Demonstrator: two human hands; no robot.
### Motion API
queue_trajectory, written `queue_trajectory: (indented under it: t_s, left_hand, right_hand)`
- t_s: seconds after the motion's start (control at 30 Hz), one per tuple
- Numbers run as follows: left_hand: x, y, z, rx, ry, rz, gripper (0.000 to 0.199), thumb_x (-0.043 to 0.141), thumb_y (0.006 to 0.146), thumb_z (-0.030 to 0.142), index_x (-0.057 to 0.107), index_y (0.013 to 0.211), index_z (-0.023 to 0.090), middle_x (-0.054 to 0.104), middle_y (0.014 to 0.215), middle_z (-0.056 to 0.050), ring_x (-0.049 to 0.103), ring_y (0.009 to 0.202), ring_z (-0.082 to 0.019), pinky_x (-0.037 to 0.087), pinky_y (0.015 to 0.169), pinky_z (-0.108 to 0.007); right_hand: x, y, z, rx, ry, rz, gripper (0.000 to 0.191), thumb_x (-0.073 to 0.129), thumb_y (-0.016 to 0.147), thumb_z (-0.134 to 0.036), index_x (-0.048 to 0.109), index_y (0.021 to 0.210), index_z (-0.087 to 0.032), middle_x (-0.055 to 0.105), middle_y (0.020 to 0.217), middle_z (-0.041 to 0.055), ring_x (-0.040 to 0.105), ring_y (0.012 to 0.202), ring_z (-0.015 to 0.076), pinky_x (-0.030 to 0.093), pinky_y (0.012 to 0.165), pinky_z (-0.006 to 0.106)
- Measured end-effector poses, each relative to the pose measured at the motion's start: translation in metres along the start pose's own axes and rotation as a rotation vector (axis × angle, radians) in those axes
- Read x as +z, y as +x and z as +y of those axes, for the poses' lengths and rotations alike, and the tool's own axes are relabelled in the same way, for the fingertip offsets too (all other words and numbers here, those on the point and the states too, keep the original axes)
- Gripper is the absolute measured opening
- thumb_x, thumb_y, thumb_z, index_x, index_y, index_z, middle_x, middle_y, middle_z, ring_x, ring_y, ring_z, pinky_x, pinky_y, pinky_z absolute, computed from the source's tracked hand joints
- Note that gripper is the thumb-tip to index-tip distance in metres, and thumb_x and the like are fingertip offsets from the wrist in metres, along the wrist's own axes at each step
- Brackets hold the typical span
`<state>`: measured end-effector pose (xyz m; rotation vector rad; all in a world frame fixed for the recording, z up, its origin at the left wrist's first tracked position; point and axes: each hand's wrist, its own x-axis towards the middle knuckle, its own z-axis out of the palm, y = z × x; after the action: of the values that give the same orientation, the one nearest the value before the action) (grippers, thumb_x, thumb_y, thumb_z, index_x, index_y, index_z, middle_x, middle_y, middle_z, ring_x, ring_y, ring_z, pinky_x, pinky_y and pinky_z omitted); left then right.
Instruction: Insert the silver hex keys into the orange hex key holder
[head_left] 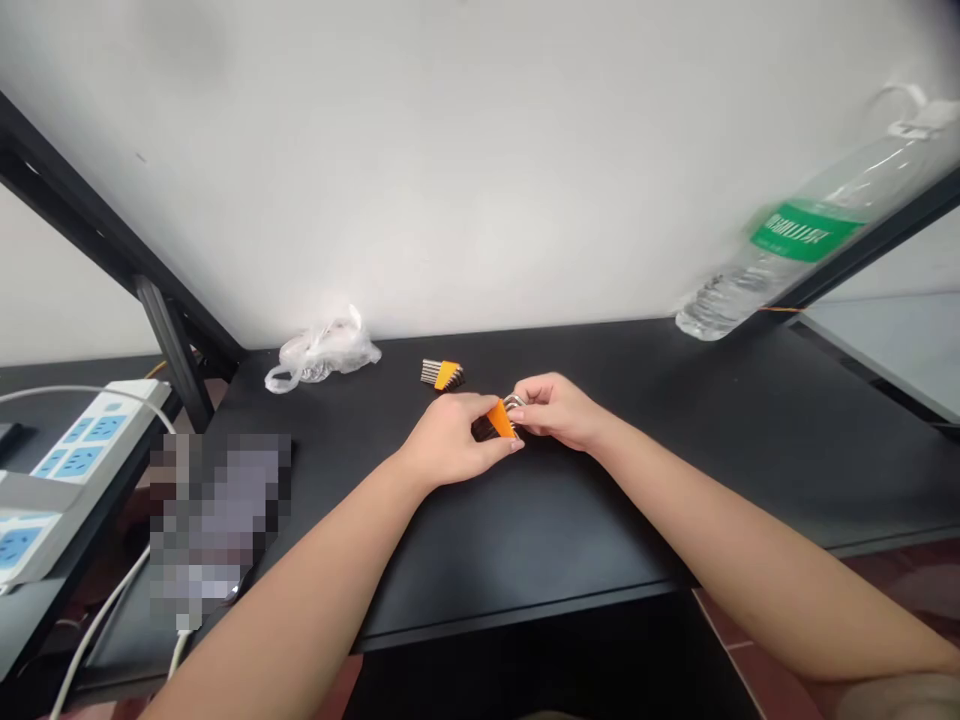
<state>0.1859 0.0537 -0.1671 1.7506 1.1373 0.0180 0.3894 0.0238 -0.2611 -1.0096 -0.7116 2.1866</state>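
My left hand (457,435) is closed around an orange hex key holder (501,419), thumb below and fingers above. At the holder's right side my right hand (555,410) pinches the bent silver end of a hex key (514,402). My fingers partly hide the holder and its keys, so how far that key sits in it cannot be seen. Just behind my left hand, a second hex key set (442,374) in an orange holder lies on the black table (525,540), its straight ends pointing left.
A crumpled clear plastic bag (322,350) lies at the back left by the wall. A large clear bottle (806,232) with a green label stands at the back right. At the left are a blurred-out object (225,525) with a cable and a white power strip (94,450).
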Motion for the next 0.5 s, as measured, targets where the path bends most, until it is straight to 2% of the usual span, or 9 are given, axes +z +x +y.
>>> queue_trajectory:
  t_s: [0.2, 0.27, 0.4, 0.5]
  left_hand:
    - [0.002, 0.001, -0.003, -0.047, 0.046, 0.022, 0.021, 0.072, 0.085, 0.04, 0.063, 0.083, 0.021, 0.063, 0.078, 0.0, 0.057, 0.068, -0.015, 0.046, 0.065, -0.028]
    - [0.004, 0.001, -0.004, -0.048, 0.064, 0.021, 0.02, 0.071, 0.086, 0.04, 0.063, 0.084, 0.022, 0.062, 0.078, 0.0, 0.057, 0.068, -0.014, 0.046, 0.065, -0.028]
    - [0.006, 0.002, -0.004, -0.023, 0.133, 0.013, 0.019, 0.072, 0.084, 0.039, 0.063, 0.085, 0.022, 0.063, 0.081, 0.0, 0.057, 0.07, -0.015, 0.046, 0.065, -0.028]
    - [0.006, 0.002, -0.006, -0.01, 0.203, 0.033, 0.019, 0.073, 0.084, 0.038, 0.062, 0.088, 0.022, 0.063, 0.083, -0.001, 0.058, 0.073, -0.017, 0.047, 0.066, -0.029]
  right_hand:
    - [-0.006, 0.001, -0.005, 0.021, -0.049, 0.029, 0.032, 0.082, 0.081, -0.041, 0.062, 0.073, -0.017, 0.054, 0.058, -0.0034, 0.038, 0.046, 0.0065, 0.023, 0.043, 0.022]
    - [-0.007, 0.0, -0.008, 0.036, -0.049, -0.002, 0.031, 0.079, 0.083, -0.041, 0.063, 0.075, -0.017, 0.054, 0.056, -0.0037, 0.036, 0.043, 0.0061, 0.022, 0.042, 0.022]
    - [-0.006, -0.002, -0.013, 0.108, -0.104, -0.089, 0.034, 0.073, 0.088, -0.047, 0.064, 0.076, -0.016, 0.057, 0.056, -0.0021, 0.04, 0.041, 0.0071, 0.028, 0.041, 0.023]
    - [-0.002, -0.003, -0.015, 0.126, -0.238, -0.065, 0.039, 0.07, 0.09, -0.053, 0.065, 0.078, -0.017, 0.06, 0.06, -0.0009, 0.044, 0.043, 0.0075, 0.032, 0.042, 0.023]
